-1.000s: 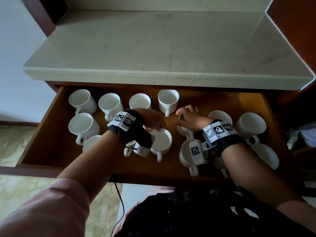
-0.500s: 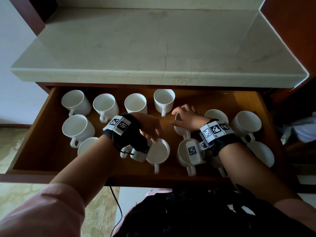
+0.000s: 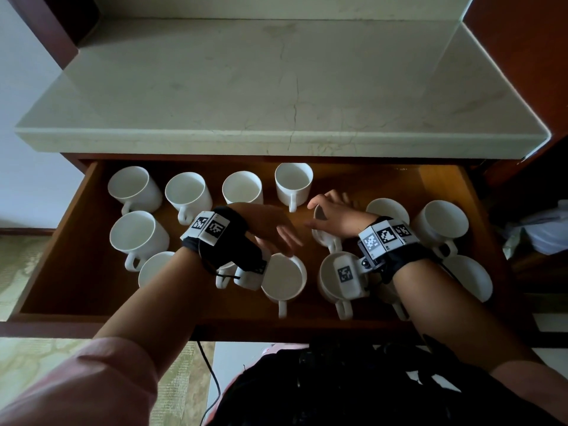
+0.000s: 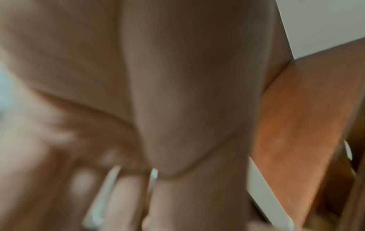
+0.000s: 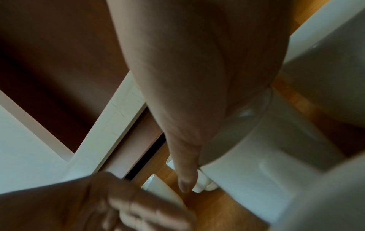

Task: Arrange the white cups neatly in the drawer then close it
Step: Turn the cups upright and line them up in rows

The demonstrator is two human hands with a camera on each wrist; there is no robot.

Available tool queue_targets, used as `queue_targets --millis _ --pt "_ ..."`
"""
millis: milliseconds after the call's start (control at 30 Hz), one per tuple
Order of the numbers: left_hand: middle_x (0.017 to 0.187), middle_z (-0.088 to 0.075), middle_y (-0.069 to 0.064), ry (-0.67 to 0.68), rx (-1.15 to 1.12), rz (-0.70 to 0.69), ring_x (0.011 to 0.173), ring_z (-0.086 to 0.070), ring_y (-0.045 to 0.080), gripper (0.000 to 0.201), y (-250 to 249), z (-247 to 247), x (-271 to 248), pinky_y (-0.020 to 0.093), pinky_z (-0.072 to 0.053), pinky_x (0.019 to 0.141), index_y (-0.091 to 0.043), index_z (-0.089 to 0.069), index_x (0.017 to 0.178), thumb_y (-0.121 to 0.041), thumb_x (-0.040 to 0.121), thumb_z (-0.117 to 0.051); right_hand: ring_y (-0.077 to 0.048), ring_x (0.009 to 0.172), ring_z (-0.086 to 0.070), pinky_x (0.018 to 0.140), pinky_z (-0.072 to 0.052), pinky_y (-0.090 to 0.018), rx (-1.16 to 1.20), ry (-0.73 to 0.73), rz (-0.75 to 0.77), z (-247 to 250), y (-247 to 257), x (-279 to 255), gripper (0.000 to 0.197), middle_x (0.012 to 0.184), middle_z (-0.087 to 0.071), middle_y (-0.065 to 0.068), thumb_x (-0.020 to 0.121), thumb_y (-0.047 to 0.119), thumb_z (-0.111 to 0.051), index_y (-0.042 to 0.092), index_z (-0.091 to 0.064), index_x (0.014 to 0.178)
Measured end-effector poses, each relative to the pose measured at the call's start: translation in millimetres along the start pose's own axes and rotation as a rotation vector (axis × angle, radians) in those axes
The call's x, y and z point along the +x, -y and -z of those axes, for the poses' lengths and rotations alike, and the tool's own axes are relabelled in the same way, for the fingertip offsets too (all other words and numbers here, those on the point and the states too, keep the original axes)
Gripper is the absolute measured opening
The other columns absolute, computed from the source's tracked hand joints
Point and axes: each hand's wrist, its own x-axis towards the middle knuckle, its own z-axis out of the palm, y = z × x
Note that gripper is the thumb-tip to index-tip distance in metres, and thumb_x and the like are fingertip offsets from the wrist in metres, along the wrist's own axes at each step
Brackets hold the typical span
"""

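While my right hand (image 3: 333, 218) grips one white ceramic cup (image 3: 321, 229) inside the open wooden drawer (image 3: 76, 256), my left hand (image 3: 276, 233) hangs loose, empty; crowded neighbouring cups risk clinking.

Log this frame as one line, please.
drawer: open | back row: four cups upright | right hand: gripping tilted cup | left hand: open, above front cup, blurred

White cups (image 3: 136, 235), brown wooden drawer (image 3: 76, 247), pale veined countertop (image 3: 276, 87).
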Motion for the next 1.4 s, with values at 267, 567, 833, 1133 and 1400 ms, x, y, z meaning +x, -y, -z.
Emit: queue_targets --millis 267,567,833,1133,1400 --pt "0.114 -0.065 0.005 -0.804 0.13 -0.237 0.101 -0.062 0.019 0.024 25.3 18.6 17.8 0.027 -0.049 0.085 -0.017 -0.07 0.108 -0.012 0.084 -0.069 -0.026 0.135 -0.02 0.109 -0.019 -0.042 0.005 -0.023 0.013 -1.6 -2.4 0.5 0.055 0.146 -0.021 -0.001 0.089 0.057 -0.045 0.031 -0.035 0.137" --pt "0.158 -0.015 -0.002 -0.722 0.413 0.008 0.147 0.001 0.026 0.051 37.8 20.0 34.5 0.071 0.003 0.108 -0.039 -0.044 0.138 -0.037 0.089 -0.06 -0.028 0.131 -0.025 0.106 -0.022 -0.041 -0.01 -0.029 0.025 -1.2 -3.4 0.3 0.057 0.141 -0.027 -0.004 0.088 0.059 -0.044 0.031 -0.036 0.137" --pt "0.157 -0.023 -0.002 -0.592 0.416 0.017 0.148 0.006 0.02 0.049 26.6 24.6 48.2 0.063 0.004 0.112 -0.025 -0.039 0.143 -0.02 0.096 -0.05 -0.029 0.129 -0.025 0.103 -0.022 -0.041 -0.028 -0.049 0.019 -3.2 -2.9 0.0 0.053 0.138 -0.029 -0.005 0.089 0.059 -0.043 0.031 -0.038 0.133" --pt "0.146 -0.042 0.003 -0.663 0.412 -0.012 0.142 -0.024 0.019 0.036 27.9 34.4 56.1 0.043 -0.014 0.117 -0.019 -0.057 0.13 -0.025 0.095 -0.052 -0.028 0.13 -0.025 0.104 -0.022 -0.041 -0.031 -0.049 0.015 -0.3 0.4 -2.7 0.049 0.14 -0.029 -0.005 0.09 0.053 -0.044 0.031 -0.039 0.133" --pt "0.131 -0.059 0.003 -0.621 0.336 -0.001 0.124 -0.051 0.021 0.028 24.1 40.6 44.1 0.033 -0.039 0.105 -0.018 -0.07 0.114 -0.03 0.089 -0.062 -0.03 0.13 -0.023 0.104 -0.022 -0.042 -0.047 -0.028 0.001 0.0 0.3 0.1 0.052 0.141 -0.027 -0.005 0.09 0.057 -0.043 0.031 -0.037 0.135"
